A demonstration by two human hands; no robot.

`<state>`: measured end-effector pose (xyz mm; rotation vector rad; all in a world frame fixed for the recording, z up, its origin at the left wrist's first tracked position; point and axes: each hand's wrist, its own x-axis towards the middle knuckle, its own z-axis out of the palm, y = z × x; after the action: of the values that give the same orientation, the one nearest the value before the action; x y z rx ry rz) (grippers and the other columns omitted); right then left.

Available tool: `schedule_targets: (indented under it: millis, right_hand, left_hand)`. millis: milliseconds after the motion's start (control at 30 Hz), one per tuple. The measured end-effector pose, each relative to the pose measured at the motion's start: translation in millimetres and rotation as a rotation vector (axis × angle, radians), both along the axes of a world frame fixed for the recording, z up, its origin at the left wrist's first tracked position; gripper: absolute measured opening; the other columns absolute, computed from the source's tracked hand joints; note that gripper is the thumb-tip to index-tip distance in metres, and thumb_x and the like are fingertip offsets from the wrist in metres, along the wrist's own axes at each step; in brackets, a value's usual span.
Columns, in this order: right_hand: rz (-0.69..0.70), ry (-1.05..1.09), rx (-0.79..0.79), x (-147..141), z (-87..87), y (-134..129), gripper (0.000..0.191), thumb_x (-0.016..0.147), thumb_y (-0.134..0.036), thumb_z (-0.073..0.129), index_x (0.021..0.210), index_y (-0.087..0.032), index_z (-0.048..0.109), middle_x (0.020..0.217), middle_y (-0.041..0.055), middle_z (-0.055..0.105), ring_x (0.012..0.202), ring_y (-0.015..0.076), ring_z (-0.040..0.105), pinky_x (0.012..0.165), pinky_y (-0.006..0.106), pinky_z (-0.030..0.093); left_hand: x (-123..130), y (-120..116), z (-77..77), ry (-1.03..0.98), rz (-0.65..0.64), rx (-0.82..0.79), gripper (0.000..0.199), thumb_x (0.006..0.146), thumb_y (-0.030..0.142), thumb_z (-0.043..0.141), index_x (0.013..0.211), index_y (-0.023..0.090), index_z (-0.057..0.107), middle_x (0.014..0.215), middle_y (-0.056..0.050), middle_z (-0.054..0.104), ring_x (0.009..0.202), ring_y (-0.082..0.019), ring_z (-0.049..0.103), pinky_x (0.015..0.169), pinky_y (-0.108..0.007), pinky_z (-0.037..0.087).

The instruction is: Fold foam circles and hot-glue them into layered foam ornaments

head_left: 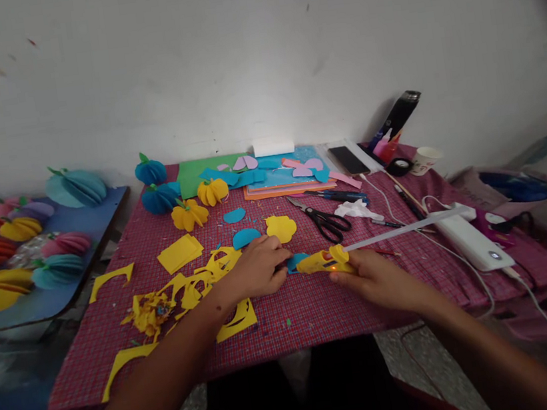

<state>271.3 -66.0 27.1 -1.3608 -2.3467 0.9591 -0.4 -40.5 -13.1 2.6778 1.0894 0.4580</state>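
Observation:
My right hand is wrapped round a yellow glue gun, its nozzle aimed left and a long clear glue stick sticking out of the back. Just left of the nozzle, my left hand has its fingers closed at the edge of a blue paper piece, which the gun tip overlaps. Two blue paper half-rounds and a yellow scalloped paper piece lie just beyond. Cut yellow paper scraps spread beneath and left of my left forearm.
Black scissors, a utility knife, a phone and a white power bank with cables lie to the right. Finished paper pumpkins stand at the back left, with more on a blue table. Coloured sheets are stacked behind.

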Motion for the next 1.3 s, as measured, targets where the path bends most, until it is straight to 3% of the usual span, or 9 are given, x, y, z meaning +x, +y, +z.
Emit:
schedule_targets:
  millis: [1300]
  right_hand:
    - [0.016, -0.083, 0.083, -7, 2.1, 2, 0.021, 0.094, -0.035, 0.052, 0.088, -0.018, 0.062, 0.085, 0.0074, 0.068, 0.075, 0.0219, 0.063, 0.068, 0.033, 0.047]
  left_hand:
    - [1, 6, -11.2, -0.067, 0.042, -0.008, 0.028, 0.097, 0.021, 0.046, 0.108, 0.023, 0.072, 0.094, -0.006, 0.061, 0.094, -0.02, 0.055, 0.084, -0.035, 0.043]
